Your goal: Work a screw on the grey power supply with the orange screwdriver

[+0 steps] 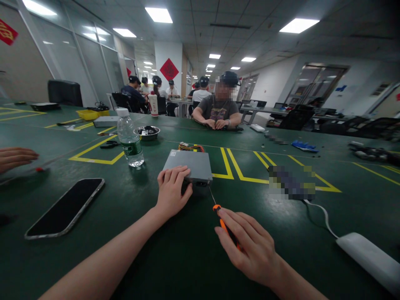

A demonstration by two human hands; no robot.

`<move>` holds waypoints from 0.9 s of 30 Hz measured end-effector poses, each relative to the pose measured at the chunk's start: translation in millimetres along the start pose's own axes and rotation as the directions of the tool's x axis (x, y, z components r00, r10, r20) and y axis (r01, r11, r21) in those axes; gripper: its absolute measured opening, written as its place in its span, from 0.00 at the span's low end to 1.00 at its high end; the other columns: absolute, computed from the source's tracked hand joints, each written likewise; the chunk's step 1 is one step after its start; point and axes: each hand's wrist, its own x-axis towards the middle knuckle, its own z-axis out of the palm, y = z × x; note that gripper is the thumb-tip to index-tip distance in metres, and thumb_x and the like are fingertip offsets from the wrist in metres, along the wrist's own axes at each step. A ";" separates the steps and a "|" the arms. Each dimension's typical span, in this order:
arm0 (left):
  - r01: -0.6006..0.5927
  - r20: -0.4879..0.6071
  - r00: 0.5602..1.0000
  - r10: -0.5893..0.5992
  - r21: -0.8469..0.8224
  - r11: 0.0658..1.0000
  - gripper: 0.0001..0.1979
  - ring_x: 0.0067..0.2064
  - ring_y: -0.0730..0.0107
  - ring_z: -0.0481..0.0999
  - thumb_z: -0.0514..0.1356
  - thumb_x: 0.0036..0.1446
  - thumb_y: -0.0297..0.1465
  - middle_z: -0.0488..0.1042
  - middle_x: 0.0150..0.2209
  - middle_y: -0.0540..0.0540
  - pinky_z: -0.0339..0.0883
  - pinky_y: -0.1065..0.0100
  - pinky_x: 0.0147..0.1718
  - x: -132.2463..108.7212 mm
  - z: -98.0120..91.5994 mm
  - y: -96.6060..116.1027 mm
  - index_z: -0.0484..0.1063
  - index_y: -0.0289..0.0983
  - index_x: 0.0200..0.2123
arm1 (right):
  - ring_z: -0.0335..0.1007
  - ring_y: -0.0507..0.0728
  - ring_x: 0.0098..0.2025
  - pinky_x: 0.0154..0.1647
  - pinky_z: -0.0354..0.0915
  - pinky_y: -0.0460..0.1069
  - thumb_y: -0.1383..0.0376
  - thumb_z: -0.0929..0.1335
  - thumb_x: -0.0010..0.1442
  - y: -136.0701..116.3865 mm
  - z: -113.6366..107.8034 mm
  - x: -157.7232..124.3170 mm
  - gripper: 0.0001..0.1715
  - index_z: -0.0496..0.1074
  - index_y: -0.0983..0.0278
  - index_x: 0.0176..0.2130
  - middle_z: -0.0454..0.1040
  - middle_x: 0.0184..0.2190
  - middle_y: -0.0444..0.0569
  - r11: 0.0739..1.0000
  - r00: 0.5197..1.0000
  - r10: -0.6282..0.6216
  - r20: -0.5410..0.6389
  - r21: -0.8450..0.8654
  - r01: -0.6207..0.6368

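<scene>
A flat grey metal box (193, 164) lies on the dark green desk (181, 258), well short of its far edge, with multicoloured wires (190, 147) at the box's far side. The left hand (171, 187) rests over the box's near left corner, fingers loosely spread rather than wrapped around it. The right hand (250, 237) has a narrow grip around an orange-and-black-handled screwdriver (217, 208), its thin metal shaft reaching the box's near right corner; whether the tip is seated cannot be told. Good work here calls for a shaft square to the fastener, steady inward pressure, slow turns, and the left palm bracing against twist.
</scene>
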 end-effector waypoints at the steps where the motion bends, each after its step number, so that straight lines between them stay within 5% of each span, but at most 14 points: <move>1: 0.000 0.000 1.000 0.000 -0.002 1.000 0.16 0.54 0.59 0.63 0.55 0.55 0.33 0.69 0.52 0.46 0.49 0.53 0.52 0.1 -0.1 0.1 0.63 0.42 0.48 | 0.75 0.58 0.37 0.36 0.71 0.50 0.75 0.66 0.55 -0.1 -0.1 2.6 0.06 0.70 0.66 0.34 0.76 0.34 0.56 1.000 1.000 0.028 -0.015 0.011 -0.027; 6: 0.007 -0.004 1.000 -0.007 -0.004 1.000 0.16 0.54 0.58 0.63 0.55 0.54 0.32 0.69 0.52 0.45 0.48 0.53 0.52 0.1 -0.9 0.2 0.63 0.43 0.48 | 0.75 0.57 0.37 0.39 0.73 0.47 0.74 0.64 0.57 1.0 1.2 5.3 0.11 0.69 0.70 0.41 0.76 0.33 0.55 0.977 0.983 0.180 -0.039 0.121 -0.174; 12: 0.005 0.002 1.000 -0.005 -0.007 1.000 0.16 0.54 0.59 0.63 0.55 0.54 0.33 0.69 0.52 0.46 0.48 0.54 0.52 -0.6 -0.2 0.0 0.63 0.42 0.47 | 0.73 0.58 0.42 0.41 0.73 0.51 0.77 0.64 0.57 1.0 -0.7 4.4 0.08 0.68 0.66 0.33 0.76 0.37 0.56 0.987 0.999 0.037 -0.017 0.158 -0.034; 27: 0.005 -0.015 1.000 -0.005 -0.003 1.000 0.16 0.54 0.60 0.64 0.55 0.54 0.33 0.69 0.51 0.47 0.48 0.54 0.52 -0.3 0.4 -0.5 0.64 0.42 0.47 | 0.73 0.61 0.43 0.46 0.69 0.57 0.78 0.64 0.55 -8.2 16.8 5.8 0.08 0.68 0.68 0.33 0.76 0.35 0.59 0.980 0.999 0.030 -0.015 0.196 -0.027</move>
